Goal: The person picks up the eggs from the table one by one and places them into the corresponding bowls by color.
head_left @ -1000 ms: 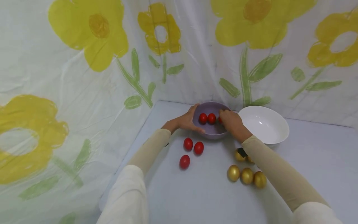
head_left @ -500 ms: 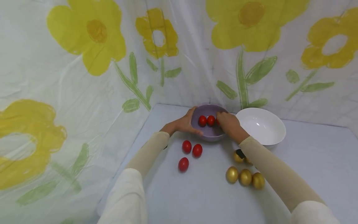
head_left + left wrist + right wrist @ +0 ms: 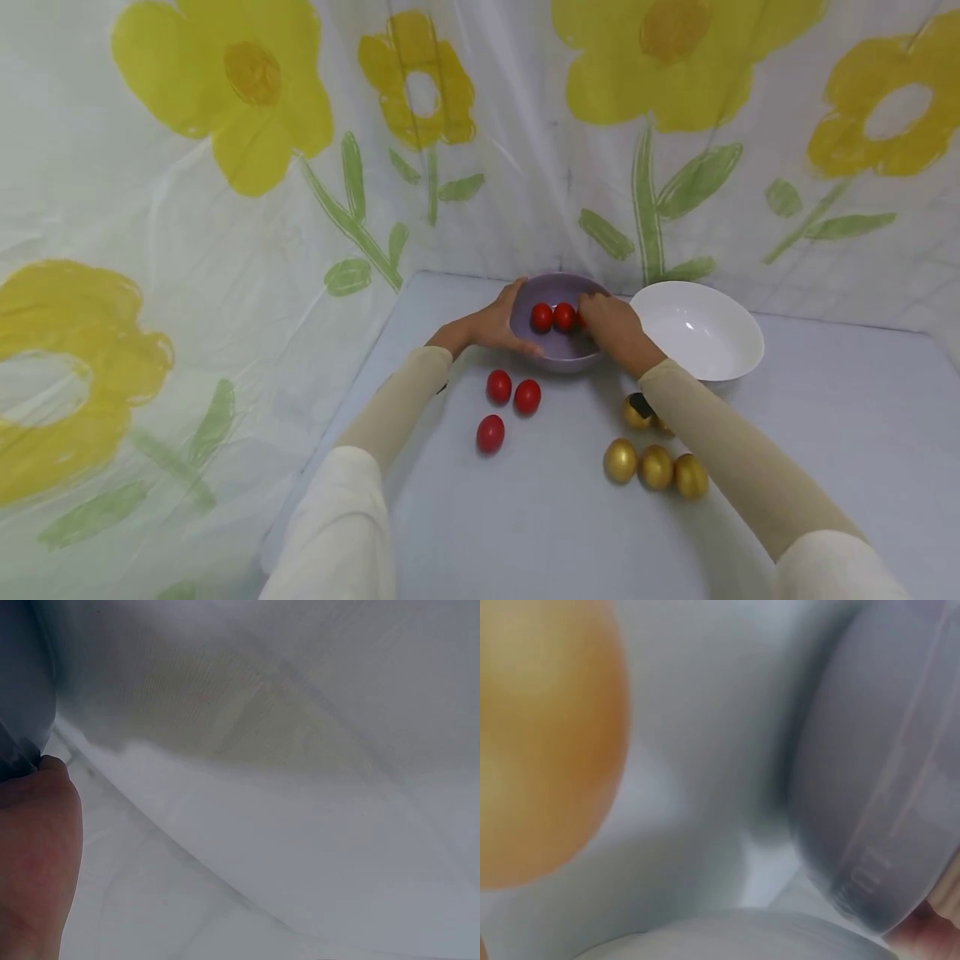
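Observation:
A purple bowl stands near the back of the table. My left hand holds its left side, thumb along the front rim and fingers toward the back. In the left wrist view part of that hand reaches up to the bowl's wall. Inside the bowl at right, my right hand grips a red egg, mostly hidden by the fingers. Two more red eggs lie beside it in the bowl. The right wrist view catches fingers at the rim of the bowl.
Three red eggs lie on the table in front of the bowl. Several golden eggs sit at right, some partly under the right forearm. A white bowl stands right of the purple one. Flower-painted white sheeting hangs behind and at left.
The head view has shifted slightly, moving everything a little left in the picture. Both hands stay at the purple bowl, the right one still on the egg.

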Demonstrator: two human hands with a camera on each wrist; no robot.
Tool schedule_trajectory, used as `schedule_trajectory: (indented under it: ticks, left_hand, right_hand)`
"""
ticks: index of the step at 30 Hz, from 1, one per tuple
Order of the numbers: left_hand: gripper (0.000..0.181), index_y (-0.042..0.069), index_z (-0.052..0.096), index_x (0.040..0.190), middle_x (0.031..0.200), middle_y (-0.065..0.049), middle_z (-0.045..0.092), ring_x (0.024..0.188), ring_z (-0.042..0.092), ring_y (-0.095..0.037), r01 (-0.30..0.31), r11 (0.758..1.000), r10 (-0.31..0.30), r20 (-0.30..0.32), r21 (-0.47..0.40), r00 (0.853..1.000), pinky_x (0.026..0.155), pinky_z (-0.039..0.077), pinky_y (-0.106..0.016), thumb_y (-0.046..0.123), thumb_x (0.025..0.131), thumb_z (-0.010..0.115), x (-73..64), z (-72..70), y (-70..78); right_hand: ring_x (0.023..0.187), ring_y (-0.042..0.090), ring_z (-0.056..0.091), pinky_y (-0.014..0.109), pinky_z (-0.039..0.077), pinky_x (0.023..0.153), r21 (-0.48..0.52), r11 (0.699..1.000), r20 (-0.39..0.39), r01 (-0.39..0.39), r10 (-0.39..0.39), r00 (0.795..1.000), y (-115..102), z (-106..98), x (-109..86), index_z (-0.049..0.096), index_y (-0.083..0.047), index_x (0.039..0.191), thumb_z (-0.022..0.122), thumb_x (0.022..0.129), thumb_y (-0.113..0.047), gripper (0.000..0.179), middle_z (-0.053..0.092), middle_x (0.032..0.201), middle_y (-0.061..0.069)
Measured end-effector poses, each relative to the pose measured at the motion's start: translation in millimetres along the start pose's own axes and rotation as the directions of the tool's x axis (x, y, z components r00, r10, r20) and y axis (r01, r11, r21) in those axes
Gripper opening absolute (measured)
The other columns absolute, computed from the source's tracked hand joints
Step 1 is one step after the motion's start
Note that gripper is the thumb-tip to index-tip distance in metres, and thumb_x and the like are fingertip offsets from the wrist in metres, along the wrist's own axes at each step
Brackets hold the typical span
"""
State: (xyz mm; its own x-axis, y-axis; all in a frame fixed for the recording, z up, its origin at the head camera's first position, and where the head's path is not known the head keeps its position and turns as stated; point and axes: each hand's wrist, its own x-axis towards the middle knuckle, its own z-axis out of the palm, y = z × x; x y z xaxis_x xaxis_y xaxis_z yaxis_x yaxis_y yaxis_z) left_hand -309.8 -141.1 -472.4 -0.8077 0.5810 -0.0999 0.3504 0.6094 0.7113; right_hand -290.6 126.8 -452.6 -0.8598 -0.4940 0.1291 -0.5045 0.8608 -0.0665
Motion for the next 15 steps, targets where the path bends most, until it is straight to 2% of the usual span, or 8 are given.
schedule_trajectory:
  ticks: [4,7,9,12,15]
  left_hand:
    - [0.148,0.019,-0.009,0.17,0.173,-0.002,0.01,0.154,0.024,-0.022,0.02,1.0,-0.02,0.014,-0.015,1.0,0.123,0.034,-0.047,0.067,0.07,0.09,0.1,-0.7,1.3]
    - [0.148,0.018,-0.008,0.17,0.173,-0.002,0.012,0.153,0.026,-0.023,0.023,1.0,-0.023,0.014,-0.012,1.0,0.122,0.036,-0.047,0.068,0.07,0.09,0.4,-0.6,2.4]
    - [0.147,0.019,-0.008,0.17,0.172,-0.003,0.012,0.153,0.026,-0.024,0.02,1.0,-0.02,0.01,-0.003,1.0,0.122,0.036,-0.048,0.068,0.07,0.089,1.2,-1.0,3.2]
    - [0.147,0.019,-0.01,0.169,0.174,-0.004,0.009,0.154,0.025,-0.025,0.021,1.0,-0.021,0.017,0.005,1.0,0.122,0.036,-0.048,0.068,0.071,0.089,1.5,-1.6,3.7]
    - [0.148,0.02,-0.011,0.169,0.175,-0.003,0.006,0.155,0.023,-0.025,0.038,0.999,-0.039,0.016,0.016,0.999,0.123,0.034,-0.05,0.069,0.071,0.088,0.3,-3.7,3.9]
  right_hand:
    - [0.082,0.036,0.072,0.049,0.061,0.068,0.039,0.999,0.009,-0.013,0.013,1.0,2,-1,-0.4,0.063,0.001,0.098,0.085,0.091,-0.013,0.027,0.067,0.085,0.015]
    - [0.077,0.034,0.07,0.048,0.06,0.066,0.086,0.996,-0.026,-0.038,0.04,0.999,3,-2,-2.6,0.061,0.0,0.102,0.082,0.095,-0.027,0.035,0.066,0.083,0.014]
    - [0.076,0.032,0.069,0.048,0.059,0.068,0.146,0.988,-0.068,-0.049,0.06,0.996,1,-7,-5.4,0.062,0.001,0.112,0.079,0.098,-0.032,0.039,0.067,0.085,0.015]
    - [0.078,0.032,0.065,0.049,0.057,0.073,0.288,0.956,-0.099,-0.05,0.082,0.992,-12,-23,-11.9,0.061,0.001,0.133,0.077,0.099,-0.035,0.052,0.069,0.092,0.019]
    - [0.094,0.033,0.069,0.051,0.059,0.087,0.412,0.911,-0.151,0.013,0.054,0.987,-34,-43,-21.4,0.056,0.001,0.146,0.078,0.099,-0.036,0.064,0.072,0.11,0.021]
